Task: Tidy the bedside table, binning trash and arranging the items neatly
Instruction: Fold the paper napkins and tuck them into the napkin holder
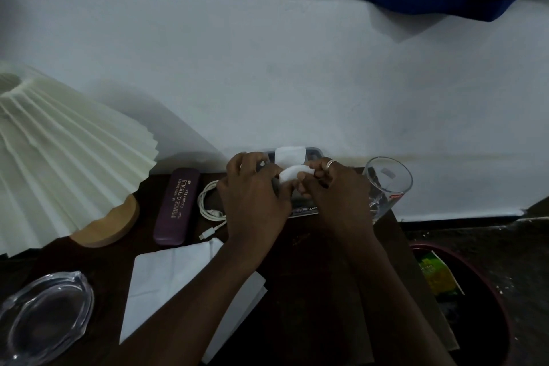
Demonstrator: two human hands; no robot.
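1. Spreading over the far-left corner, a pleated cream lamp shade [68, 157] tilted above its wooden base [113, 223], which sat on the dark tabletop [312, 261].
2. At the near-left corner lay a clear glass dish [44, 315].
3. Just right of the base, a maroon glasses case [177, 206] lay lengthwise, pointing away from the person, with gold lettering on its lid.
4. Beside the case lay a coiled white cable [208, 202], one plug end trailing toward the near side.
5. A white napkin [166, 276] lay flat in the near middle, partly under the left forearm.
6. The left hand [252, 196] was at the far middle, its grip narrow, with the fingers curled and pinching a small folded tissue [294, 174].
7. The tissue was held between both hands, above a flat dark pack [315, 152] on the tabletop; a second white sheet [289, 154] stood up at the pack's far end.
8. The right hand [335, 193], with a ring [330, 164] on one finger, pinched the tissue's other side in a narrow grip.
9. A clear drinking glass [386, 184] stood just right of that hand.
10. Lower down, beside the tabletop's right edge, stood a dark bin [502, 312] with a green and yellow packet [439, 276] inside.
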